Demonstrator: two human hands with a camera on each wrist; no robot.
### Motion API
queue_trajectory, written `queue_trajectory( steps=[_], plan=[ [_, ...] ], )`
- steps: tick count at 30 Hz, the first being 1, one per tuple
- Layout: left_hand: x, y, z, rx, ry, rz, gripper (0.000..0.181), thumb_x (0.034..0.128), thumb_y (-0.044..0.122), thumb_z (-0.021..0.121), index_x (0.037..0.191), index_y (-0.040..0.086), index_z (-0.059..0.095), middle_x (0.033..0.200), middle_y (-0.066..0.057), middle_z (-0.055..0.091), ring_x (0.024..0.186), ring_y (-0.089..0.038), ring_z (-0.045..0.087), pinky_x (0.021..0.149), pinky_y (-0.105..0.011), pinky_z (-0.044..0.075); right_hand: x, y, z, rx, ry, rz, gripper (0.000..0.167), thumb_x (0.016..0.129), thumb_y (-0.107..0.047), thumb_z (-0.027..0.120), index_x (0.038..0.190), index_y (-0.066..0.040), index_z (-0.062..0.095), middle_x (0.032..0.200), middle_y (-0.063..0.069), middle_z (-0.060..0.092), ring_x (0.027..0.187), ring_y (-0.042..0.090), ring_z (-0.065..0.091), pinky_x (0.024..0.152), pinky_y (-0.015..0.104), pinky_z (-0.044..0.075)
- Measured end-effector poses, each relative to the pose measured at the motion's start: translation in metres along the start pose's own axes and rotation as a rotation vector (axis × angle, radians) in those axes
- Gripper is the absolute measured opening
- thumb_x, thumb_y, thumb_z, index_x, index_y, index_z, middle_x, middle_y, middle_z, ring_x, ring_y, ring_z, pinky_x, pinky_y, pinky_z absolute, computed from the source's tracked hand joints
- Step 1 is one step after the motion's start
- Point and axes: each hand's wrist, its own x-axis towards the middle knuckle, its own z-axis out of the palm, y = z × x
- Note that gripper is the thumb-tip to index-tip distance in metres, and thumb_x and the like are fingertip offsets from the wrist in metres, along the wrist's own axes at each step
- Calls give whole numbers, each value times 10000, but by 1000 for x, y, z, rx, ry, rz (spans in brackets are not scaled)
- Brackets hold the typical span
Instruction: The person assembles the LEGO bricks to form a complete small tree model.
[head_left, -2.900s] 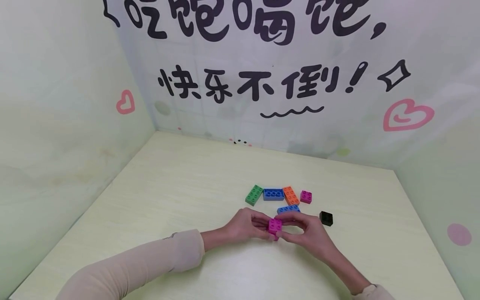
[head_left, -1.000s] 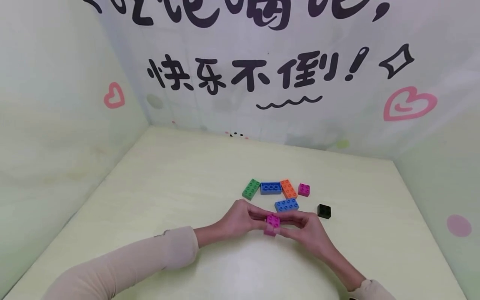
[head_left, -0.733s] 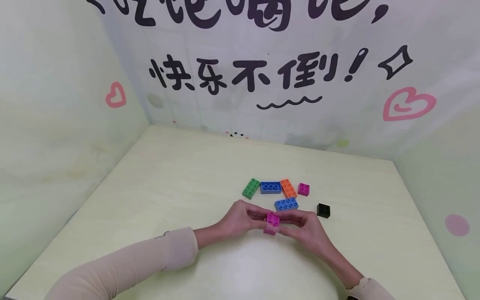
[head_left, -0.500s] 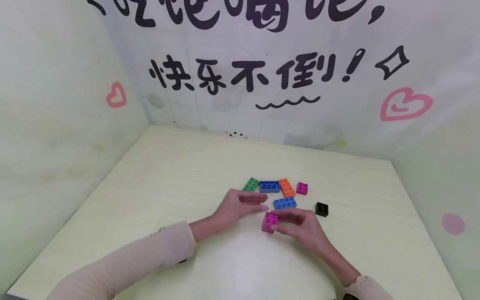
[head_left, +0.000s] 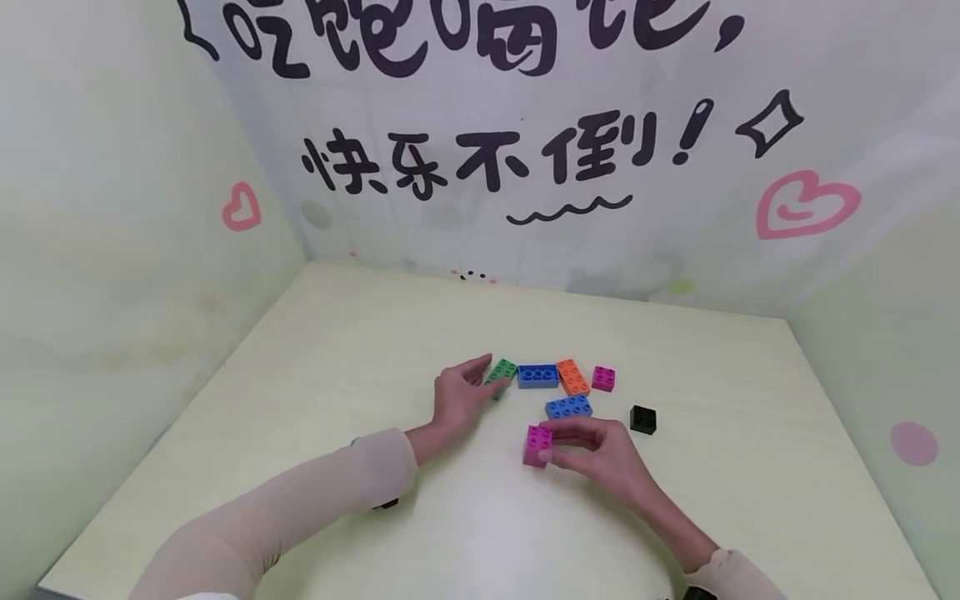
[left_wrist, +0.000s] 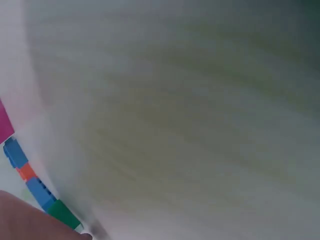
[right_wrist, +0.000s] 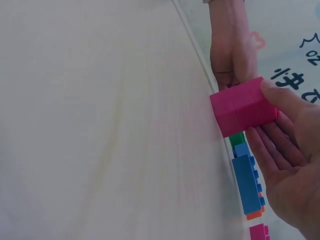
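Observation:
The right hand pinches a magenta stack between thumb and fingers; in the right wrist view the stack shows as two joined bricks. At the green brick the left hand has its fingers spread, the thumb over the brick's near part and the other fingers beyond its left side. Whether they touch it cannot be told. In the left wrist view the left hand shows only in part, beside the green brick.
Right of the green brick lie an upturned blue brick, an orange brick and a small magenta brick. Another blue brick lies behind the held stack. A black brick sits farther right. Printed walls surround the pale table.
The left hand has let go of the magenta stack and moved left and away to the green brick. The right hand still holds the stack, nearly in place.

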Motion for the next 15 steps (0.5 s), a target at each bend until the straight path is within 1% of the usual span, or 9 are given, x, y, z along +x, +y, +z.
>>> queue_trajectory(
  steps=[4,7,11,15],
  plan=[
    [-3,-5,5,41,4,14,571,764,185,856,1287,99,643,1281,-44,630,1190,-182,585,933,-249,472,-1,0,1,-8,6,23,389,788,-266,838,1142,-150,728,1104,48,708,1000,212,681,818,288,549],
    [-3,-7,5,65,-5,24,525,777,150,845,1265,99,659,1258,-46,644,1173,-183,598,933,-263,477,-2,0,1,-8,3,38,391,784,-263,841,1142,-150,729,1109,50,706,1009,217,677,822,282,547],
    [-1,-5,3,110,-25,62,439,788,91,828,1207,94,698,1196,-55,678,1130,-188,626,915,-285,498,-2,0,0,-2,1,33,387,788,-250,839,1143,-144,729,1118,54,703,1012,218,677,829,276,543],
    [3,0,-1,201,-38,103,420,774,60,825,1178,100,716,1156,-63,696,1092,-197,644,900,-317,516,0,-2,-1,-2,4,19,375,787,-247,840,1134,-153,732,1114,45,705,1004,208,680,833,280,542]
  ],
)
